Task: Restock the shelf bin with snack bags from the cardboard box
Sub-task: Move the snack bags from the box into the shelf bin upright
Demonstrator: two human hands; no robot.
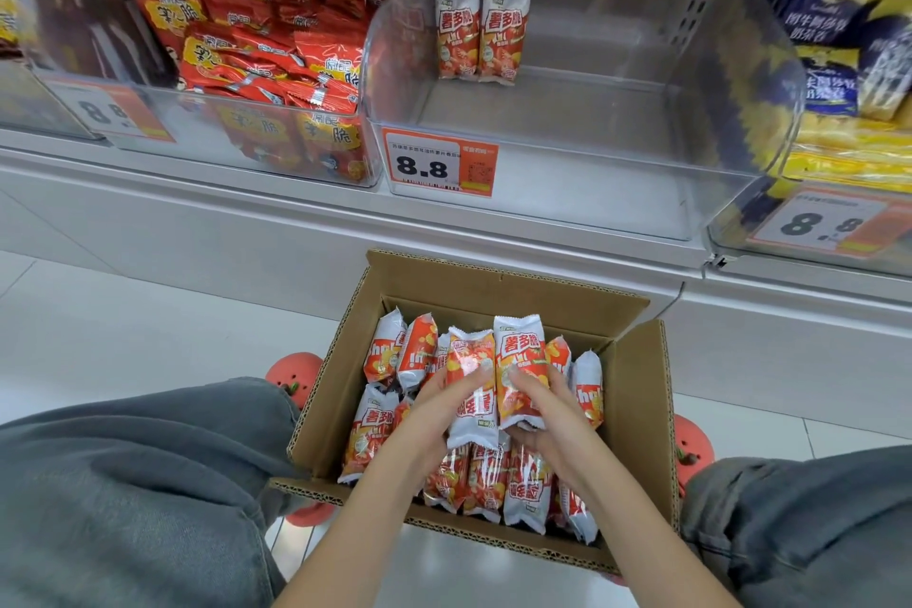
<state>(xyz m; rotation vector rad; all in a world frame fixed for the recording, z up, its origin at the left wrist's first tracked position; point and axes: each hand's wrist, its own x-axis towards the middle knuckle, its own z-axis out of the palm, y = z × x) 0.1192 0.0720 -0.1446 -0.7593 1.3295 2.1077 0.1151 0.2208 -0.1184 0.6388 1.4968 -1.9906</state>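
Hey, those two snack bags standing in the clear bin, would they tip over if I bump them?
Probably. The two standing bags are tall and narrow, upright on crimped ends, with nothing beside them in the clear bin. They look puffy, so likely light. The glossy film may slide easily.

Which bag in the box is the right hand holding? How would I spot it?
Find the open cardboard box on the floor below the clear shelf bin. Two bags are lifted above the pile; the right hand grips the right one. Its big red label reads upright, while the left hand holds its neighbour upside down.
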